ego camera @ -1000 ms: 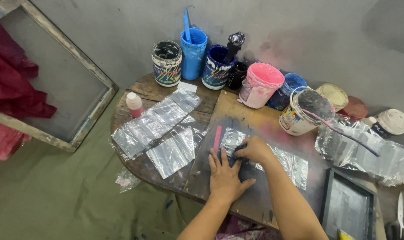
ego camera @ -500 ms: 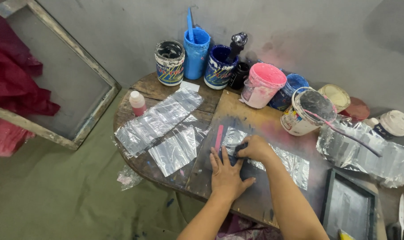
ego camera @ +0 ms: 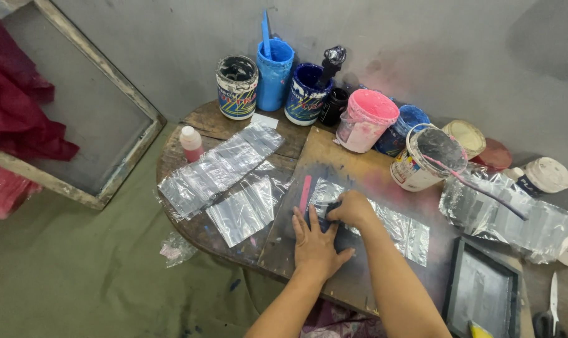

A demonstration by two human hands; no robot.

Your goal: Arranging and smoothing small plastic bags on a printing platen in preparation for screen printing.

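My left hand (ego camera: 314, 245) lies flat, fingers spread, on a dark stained board (ego camera: 353, 175), pressing down the near end of a clear plastic bag (ego camera: 404, 226). My right hand (ego camera: 353, 209) is closed around a small dark object that rests on the same bag just beyond the left fingertips. A pink strip (ego camera: 305, 194) lies on the board left of both hands. What the dark object is cannot be made out.
Several paint tubs stand along the wall: a blue one (ego camera: 274, 74), a pink one (ego camera: 366, 120), a white one with a stick (ego camera: 426, 156). More clear bags (ego camera: 216, 170) lie at the left of the round wooden table (ego camera: 204, 120). A small framed screen (ego camera: 481, 291) sits at right, a large frame (ego camera: 77, 125) on the floor.
Both hands stay on the plastic bag in nearly the same place; the right hand has shifted only slightly over the bag.
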